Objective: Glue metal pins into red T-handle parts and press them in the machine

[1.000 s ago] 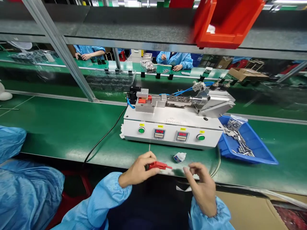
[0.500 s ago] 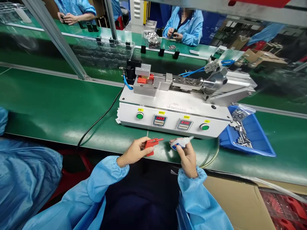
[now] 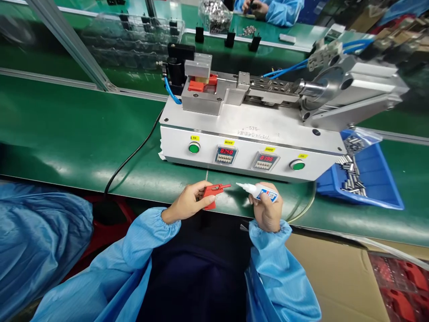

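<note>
Pinched between the thumb and fingers of my left hand (image 3: 190,202) is a red plastic part (image 3: 212,197) with a thin rod pointing right. My right hand (image 3: 268,209) grips a small white glue bottle (image 3: 262,192) with a blue label. Its tapered nozzle points left toward the rod's tip, and a small gap separates them. Just beyond both hands stands a metal bench machine (image 3: 250,134) with green buttons and red digital displays. Another red part (image 3: 197,86) sits in the machine's left fixture, below a metal block.
Right of the machine, a blue bin (image 3: 378,174) holds many small metal cylinders (image 3: 352,181). A black cable (image 3: 134,156) crosses the green bench at left. Below right are a cardboard box (image 3: 328,273) and packed red parts (image 3: 402,286). Across the bench, a co-worker's hands (image 3: 256,9) hold something dark.
My right hand has turned the glue bottle so its nozzle now points left instead of right. My view has tilted down and nearer to the machine. The left hand still holds the red part.
</note>
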A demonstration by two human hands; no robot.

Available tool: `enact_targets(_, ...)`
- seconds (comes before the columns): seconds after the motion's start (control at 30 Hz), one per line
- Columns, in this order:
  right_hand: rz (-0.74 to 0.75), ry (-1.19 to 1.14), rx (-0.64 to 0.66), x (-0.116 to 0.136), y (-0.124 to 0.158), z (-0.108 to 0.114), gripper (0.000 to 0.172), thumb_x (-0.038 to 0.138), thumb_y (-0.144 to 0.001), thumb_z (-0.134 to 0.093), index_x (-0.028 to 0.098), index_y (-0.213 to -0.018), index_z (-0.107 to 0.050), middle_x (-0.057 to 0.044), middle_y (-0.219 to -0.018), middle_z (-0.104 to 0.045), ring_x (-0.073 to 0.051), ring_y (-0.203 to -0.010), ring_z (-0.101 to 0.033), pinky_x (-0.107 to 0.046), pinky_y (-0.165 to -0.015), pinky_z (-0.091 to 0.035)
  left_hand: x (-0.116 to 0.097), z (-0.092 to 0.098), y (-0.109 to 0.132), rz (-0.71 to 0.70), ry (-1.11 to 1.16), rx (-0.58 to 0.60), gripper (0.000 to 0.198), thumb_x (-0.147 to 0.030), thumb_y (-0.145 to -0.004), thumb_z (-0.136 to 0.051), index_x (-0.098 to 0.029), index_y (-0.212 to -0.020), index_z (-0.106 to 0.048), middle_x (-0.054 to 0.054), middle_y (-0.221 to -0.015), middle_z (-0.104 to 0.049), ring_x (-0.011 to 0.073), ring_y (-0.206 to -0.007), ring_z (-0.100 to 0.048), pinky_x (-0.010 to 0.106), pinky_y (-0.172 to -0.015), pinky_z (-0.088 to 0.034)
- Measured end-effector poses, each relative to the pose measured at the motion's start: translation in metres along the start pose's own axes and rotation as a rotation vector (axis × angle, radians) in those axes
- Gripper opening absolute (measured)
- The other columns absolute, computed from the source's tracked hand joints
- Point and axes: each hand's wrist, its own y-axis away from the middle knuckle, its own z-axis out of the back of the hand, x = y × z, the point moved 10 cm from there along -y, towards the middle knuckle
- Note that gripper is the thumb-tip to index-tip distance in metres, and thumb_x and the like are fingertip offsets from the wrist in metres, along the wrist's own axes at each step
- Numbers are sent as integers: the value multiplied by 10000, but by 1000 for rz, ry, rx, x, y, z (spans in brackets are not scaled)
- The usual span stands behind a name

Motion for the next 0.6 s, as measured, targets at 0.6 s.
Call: enact_targets(0.6,89,86,-164,3,0,3,460,658,-782,-787,230,-849,-630,56,-593,-490,-99,-455,-390,-273,-453,-360,6,-3,-1,67,-110,-16,411,-397,-932,-716,-184,-1284,-692,42,-1013,-769,174,-820,-741,274,-746,-605)
